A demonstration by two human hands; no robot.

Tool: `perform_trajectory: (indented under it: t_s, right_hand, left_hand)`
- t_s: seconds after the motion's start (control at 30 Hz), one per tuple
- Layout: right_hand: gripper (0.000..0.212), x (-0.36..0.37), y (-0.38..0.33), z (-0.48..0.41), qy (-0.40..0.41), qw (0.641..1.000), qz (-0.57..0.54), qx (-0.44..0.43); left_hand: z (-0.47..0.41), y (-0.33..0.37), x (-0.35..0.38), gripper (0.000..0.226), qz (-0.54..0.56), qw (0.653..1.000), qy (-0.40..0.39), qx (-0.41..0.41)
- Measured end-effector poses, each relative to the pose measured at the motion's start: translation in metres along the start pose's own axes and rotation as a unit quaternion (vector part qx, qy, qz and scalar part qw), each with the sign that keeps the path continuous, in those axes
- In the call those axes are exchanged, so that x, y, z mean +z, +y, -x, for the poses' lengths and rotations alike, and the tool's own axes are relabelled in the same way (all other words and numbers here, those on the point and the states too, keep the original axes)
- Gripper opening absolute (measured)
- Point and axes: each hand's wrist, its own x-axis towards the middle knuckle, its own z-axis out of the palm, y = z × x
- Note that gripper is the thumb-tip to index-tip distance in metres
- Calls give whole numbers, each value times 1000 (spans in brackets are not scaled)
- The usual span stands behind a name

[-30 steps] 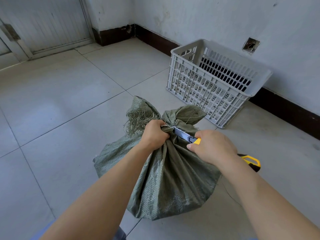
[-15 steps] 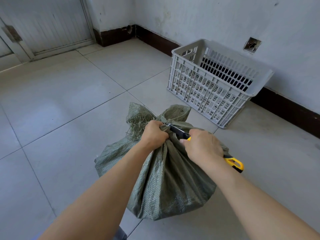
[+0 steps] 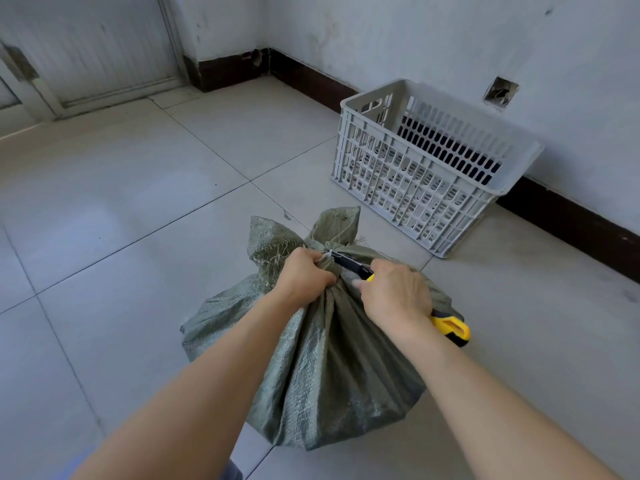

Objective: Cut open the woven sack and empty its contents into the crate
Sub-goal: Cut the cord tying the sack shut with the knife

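A grey-green woven sack stands on the tiled floor in front of me, full and tied at the neck. My left hand is clenched around the gathered neck just below the tie. My right hand grips a yellow and black utility knife; its blade tip touches the tie at the neck, right beside my left fingers. The sack's frayed top flaps stick up behind my hands. A light grey slotted plastic crate sits on the floor beyond the sack, to the right, against the wall; nothing shows inside it.
Bare floor tiles spread to the left and ahead. A white wall with a dark skirting board runs behind the crate. A door stands in the far left corner. A small hole is in the wall above the crate.
My right hand has drawn the knife closer to my left hand, the blade now at the tie. The sack's top flaps have narrowed and stand more upright.
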Motion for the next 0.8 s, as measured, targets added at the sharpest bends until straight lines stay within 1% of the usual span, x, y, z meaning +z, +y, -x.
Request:
perform_trajectory:
  t_s: [0.03,0.07,0.17,0.2,0.27,0.33,0.37,0.4,0.47,0.53,0.6,0.67,0.7,0.73,0.77,0.8]
  right_hand:
    - [30,0,3,-3,-22,998,-54,14]
    - [32,-1,7,-7,-46,993,-106,19]
    - [29,-12,18,-11,-123,961,-246,24]
    - [26,-14,22,-11,-144,947,-286,30]
    - [25,-14,28,-10,-171,932,-318,34]
    - [28,-10,29,-11,-161,938,-306,27]
    - [30,-8,29,-12,-141,950,-279,16]
    - [30,-7,28,-11,-112,966,-233,0]
    - [29,-8,23,-5,-40,993,-107,-30]
    - [28,-7,13,2,30,998,-1,-47]
    - [27,-5,4,5,59,995,55,-50]
    - [26,-3,1,4,45,997,55,-33]
    - [26,-6,2,2,28,999,33,-20]
    - [26,-8,3,-2,0,1000,-11,-3]
    - [26,-12,5,-6,-41,996,-83,17]
    - [26,-13,8,-12,-86,976,-193,52]
  left_hand:
    - [0,-1,0,16,11,1000,13,5]
    - [-1,-2,0,16,21,1000,21,10]
    - [-4,-4,-4,47,63,998,24,6]
    - [-5,-4,-4,50,75,997,27,12]
    - [-5,-1,-3,44,60,997,42,34]
    - [-4,1,-1,25,51,997,39,39]
    - [-2,3,1,23,55,997,32,39]
    - [-2,4,2,24,54,997,30,37]
    - [-3,7,1,30,34,998,31,33]
    - [-3,9,-1,28,8,999,25,37]
    - [0,9,-1,25,3,999,20,37]
    - [3,9,-2,20,11,999,23,30]
    - [5,8,-3,16,18,999,25,29]
    - [6,7,-4,17,29,999,28,29]
    - [7,7,-4,19,39,998,29,31]
    - [8,6,-3,18,44,998,18,34]
